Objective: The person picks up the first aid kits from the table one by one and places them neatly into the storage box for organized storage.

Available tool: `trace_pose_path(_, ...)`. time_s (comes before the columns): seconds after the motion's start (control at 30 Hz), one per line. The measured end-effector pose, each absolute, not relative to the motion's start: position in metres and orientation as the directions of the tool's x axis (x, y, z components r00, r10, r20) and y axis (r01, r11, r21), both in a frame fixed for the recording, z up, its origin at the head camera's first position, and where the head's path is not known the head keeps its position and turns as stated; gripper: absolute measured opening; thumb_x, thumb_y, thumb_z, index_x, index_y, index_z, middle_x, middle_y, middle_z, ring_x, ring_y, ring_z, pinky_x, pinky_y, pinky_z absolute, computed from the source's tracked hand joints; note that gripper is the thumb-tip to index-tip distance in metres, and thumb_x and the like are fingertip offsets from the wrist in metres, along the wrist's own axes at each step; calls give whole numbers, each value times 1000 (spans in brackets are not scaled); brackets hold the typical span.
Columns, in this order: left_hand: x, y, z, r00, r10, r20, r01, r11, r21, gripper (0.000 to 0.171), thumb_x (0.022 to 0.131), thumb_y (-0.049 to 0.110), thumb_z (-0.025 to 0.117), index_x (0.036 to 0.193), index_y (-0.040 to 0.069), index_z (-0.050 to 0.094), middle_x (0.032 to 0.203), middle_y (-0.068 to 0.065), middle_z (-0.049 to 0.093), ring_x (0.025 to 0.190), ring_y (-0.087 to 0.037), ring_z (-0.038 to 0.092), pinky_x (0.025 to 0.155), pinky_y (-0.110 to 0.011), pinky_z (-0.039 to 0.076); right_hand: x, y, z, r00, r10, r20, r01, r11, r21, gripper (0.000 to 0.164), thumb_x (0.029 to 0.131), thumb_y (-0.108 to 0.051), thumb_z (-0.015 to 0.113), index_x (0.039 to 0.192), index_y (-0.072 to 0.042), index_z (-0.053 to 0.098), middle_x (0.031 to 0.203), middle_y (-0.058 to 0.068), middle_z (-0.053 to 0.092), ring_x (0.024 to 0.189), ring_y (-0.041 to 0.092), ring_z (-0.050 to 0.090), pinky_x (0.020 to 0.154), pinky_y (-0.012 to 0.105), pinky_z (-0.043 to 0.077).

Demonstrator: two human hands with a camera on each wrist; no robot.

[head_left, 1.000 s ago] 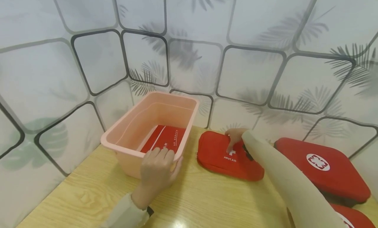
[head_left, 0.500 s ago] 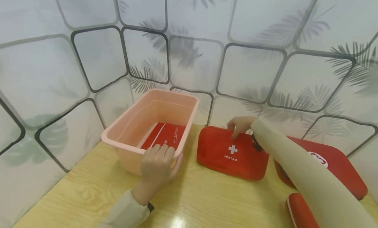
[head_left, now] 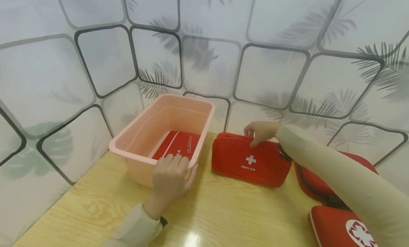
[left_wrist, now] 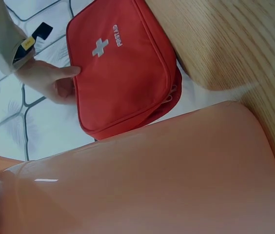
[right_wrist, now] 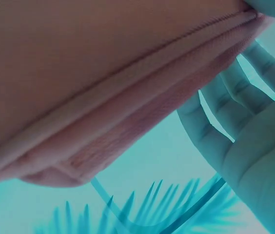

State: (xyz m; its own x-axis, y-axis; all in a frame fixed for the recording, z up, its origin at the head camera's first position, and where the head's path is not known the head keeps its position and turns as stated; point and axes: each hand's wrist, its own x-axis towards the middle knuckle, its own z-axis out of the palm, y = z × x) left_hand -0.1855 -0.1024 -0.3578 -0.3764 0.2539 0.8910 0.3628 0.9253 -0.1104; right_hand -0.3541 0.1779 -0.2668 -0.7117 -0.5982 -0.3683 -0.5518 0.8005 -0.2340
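My left hand (head_left: 170, 177) grips the near rim of a peach plastic tub (head_left: 134, 160), fingers over the edge and thumb outside. Inside the tub a flat red item (head_left: 179, 144) with white print lies on the bottom. To the tub's right, my right hand (head_left: 260, 131) holds the top edge of a red first aid pouch (head_left: 233, 158), thumb in front and fingers behind. The pouch is tilted up, its white cross facing me. In the right wrist view the fingers (right_wrist: 235, 102) reach behind the zipped edge of the pouch (right_wrist: 103, 73).
Two more red cases stand at the right: a larger case (head_left: 313, 183) partly hidden by my right sleeve, and a smaller case (head_left: 335, 225) with a white emblem nearer me. Behind the wooden table (head_left: 230, 211) rises a patterned wall (head_left: 207, 69).
My right hand has gone from lying on the pouch's front to holding its top edge, and the pouch has tipped up from lying flatter. The left hand stays on the tub rim.
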Motion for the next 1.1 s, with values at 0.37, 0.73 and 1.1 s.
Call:
trace_pose_path(0.37, -186, -102, -356, -349, 248, 904, 358, 926, -116, 39, 86, 33, 47, 59, 5, 50, 53, -5, 54, 48, -20, 45, 44, -28, 34, -331, 177, -264, -697, -596, -398, -562, 799, -213, 36, 77, -16, 73, 105, -9, 52, 106, 12, 64, 92, 22, 61, 78, 35, 54)
trace_pose_path(0.73, -187, -102, -357, -360, 257, 897, 360, 925, -120, 35, 81, 33, 54, 60, 6, 51, 53, -5, 53, 47, -20, 44, 43, -27, 34, -321, 178, -266, -713, -592, -375, -587, 797, -143, 39, 76, -18, 73, 110, -10, 57, 98, 6, 63, 85, 17, 59, 77, 33, 51)
trace_pose_path(1.1, -187, -102, -356, -355, 251, 901, 364, 924, -114, 33, 79, 31, 58, 59, 5, 50, 52, -5, 52, 47, -20, 43, 43, -27, 34, -312, 174, -264, -713, -616, -335, -634, 771, -67, 33, 74, -16, 73, 104, -10, 60, 92, 5, 65, 80, 17, 57, 74, 32, 50)
